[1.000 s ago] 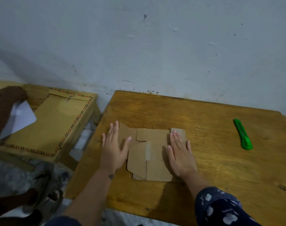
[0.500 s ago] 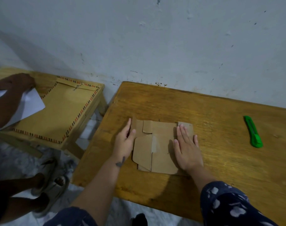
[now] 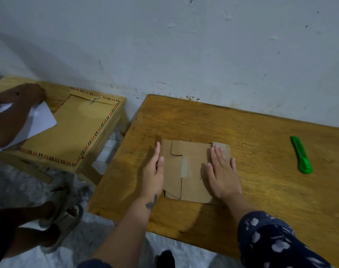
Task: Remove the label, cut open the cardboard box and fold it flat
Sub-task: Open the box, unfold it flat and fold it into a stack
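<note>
The brown cardboard box (image 3: pixel 191 167) lies flattened on the wooden table (image 3: pixel 261 190), its flaps folded inward and a strip of tape down its middle. My left hand (image 3: pixel 154 173) stands on edge against the box's left side, fingers straight and together. My right hand (image 3: pixel 221 171) lies palm down on the right part of the cardboard, fingers extended. A green utility knife (image 3: pixel 301 154) rests on the table well to the right of both hands.
A lower wooden stool (image 3: pixel 110 120) to the left carries a large brown envelope (image 3: pixel 68 128) with a striped border. Another person's arm (image 3: pixel 12 111) holds white paper (image 3: pixel 39 120) there; their sandalled feet (image 3: pixel 62 217) are on the floor. A white wall (image 3: pixel 184 45) backs the table.
My left hand turned from lying flat on the cardboard's left flap to standing on edge beside it. My right hand stayed pressed on the right part. The camera view shifted left and down.
</note>
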